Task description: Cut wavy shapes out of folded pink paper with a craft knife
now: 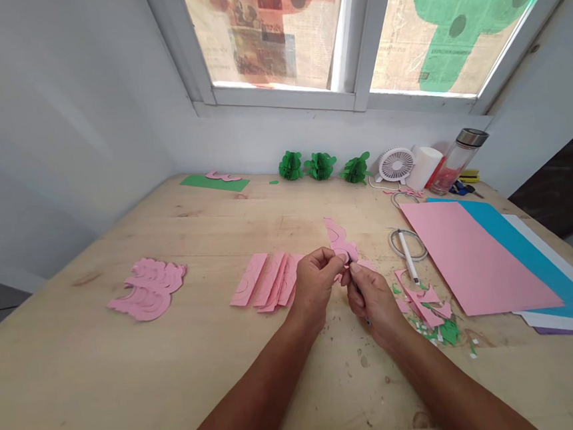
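My left hand [317, 282] pinches a small pink paper piece [339, 237] with curved edges, above the middle of the wooden table [205, 383]. Close against it on the right, my right hand [371, 294] is closed around a thin dark tool [356, 282] whose tip meets the paper; its full shape is hidden by the fingers. Left of my hands lie several pink strips [249, 282] marked with curved lines. Farther left, a pile of cut, scalloped pink pieces [150, 287] rests on the table.
Pink and green scraps [427, 306] and a white pen [408, 256] lie right of my hands, beside large pink [475, 252] and blue sheets. Along the wall stand green paper shapes [320, 165], a small fan [396, 164], a white roll and a glass bottle [455, 163].
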### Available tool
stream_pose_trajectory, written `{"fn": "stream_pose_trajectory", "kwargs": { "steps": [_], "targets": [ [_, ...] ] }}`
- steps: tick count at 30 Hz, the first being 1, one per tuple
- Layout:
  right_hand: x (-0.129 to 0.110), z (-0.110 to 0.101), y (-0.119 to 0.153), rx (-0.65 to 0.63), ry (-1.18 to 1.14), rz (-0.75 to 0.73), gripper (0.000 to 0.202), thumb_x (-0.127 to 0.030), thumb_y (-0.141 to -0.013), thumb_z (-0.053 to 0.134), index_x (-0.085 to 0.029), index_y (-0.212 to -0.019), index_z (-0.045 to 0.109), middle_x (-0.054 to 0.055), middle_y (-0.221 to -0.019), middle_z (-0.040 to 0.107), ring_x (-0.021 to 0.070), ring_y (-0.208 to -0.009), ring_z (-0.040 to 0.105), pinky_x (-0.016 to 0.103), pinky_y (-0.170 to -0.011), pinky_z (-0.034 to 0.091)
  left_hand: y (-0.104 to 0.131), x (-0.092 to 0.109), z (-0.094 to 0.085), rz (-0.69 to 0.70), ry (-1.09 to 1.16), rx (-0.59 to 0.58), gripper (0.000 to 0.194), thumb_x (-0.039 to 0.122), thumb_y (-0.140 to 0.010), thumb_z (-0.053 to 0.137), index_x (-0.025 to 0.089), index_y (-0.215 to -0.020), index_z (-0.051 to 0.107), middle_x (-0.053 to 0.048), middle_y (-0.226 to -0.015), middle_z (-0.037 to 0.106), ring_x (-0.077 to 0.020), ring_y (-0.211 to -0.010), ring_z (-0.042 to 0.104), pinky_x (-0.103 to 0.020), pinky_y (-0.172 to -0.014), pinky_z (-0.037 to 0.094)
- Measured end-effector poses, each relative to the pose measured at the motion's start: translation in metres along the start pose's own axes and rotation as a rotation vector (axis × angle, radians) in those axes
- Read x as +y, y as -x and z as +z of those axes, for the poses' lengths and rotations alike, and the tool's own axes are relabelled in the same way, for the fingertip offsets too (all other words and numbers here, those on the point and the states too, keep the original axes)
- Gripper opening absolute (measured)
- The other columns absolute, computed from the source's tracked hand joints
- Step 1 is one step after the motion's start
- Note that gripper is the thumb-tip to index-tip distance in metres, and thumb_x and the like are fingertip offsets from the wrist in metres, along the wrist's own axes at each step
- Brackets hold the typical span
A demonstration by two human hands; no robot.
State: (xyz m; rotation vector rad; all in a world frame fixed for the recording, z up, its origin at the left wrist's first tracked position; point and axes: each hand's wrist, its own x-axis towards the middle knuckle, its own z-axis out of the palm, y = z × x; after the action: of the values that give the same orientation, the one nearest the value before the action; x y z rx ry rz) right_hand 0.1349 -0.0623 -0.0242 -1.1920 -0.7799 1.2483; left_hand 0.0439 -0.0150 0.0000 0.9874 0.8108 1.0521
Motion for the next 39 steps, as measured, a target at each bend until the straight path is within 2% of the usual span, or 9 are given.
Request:
{"fn": "stream_pose_trajectory", "kwargs": {
  "steps": [39],
  "targets": [
    [0.0018, -0.0006, -0.0004, -0.010, -0.028, 0.008, 0.037, -0.051, -0.080, 0.052, -0.017, -0.067, 0.051, -0.010, -0.036, 0.032, 0.0045, -0.032, 0.019, 0.019, -0.034, 0.011, 0.0013, 0.0012, 0.0011, 0.007, 0.026, 0.018, 0.019, 0.024, -0.069, 0.063, 0.015, -0.055, 0.054, 0.004, -0.048, 0.050, -0.0084, -0.050, 0.045, -0.023, -0.058, 0.038]
  ]
}}
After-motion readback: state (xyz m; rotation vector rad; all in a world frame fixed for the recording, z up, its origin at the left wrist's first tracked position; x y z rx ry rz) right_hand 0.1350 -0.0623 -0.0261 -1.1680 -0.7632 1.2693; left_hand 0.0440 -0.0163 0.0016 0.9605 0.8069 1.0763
